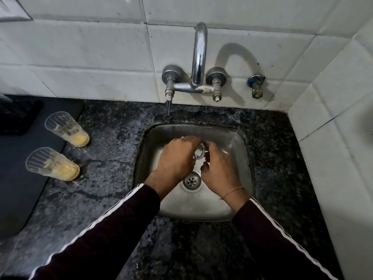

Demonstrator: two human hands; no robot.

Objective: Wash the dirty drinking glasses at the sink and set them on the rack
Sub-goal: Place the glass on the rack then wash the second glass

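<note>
Both hands meet over the steel sink (240, 190). My left hand (175, 158) wraps around a clear drinking glass (199, 152), of which only the round base shows between the hands. My right hand (219, 170) touches that base with its fingertips. Two dirty glasses stand on the dark granite counter to the left, each with yellow residue at the bottom: the far glass (66, 129) and the near glass (52, 164). The rest of the held glass is hidden under my left hand.
A chrome wall tap (199, 57) arches above the sink, with two valves and a small side valve (256, 85). A dark mat (22, 158) lies on the counter at the left. The drain (191, 181) sits below the hands. White tiled walls close in at the back and right.
</note>
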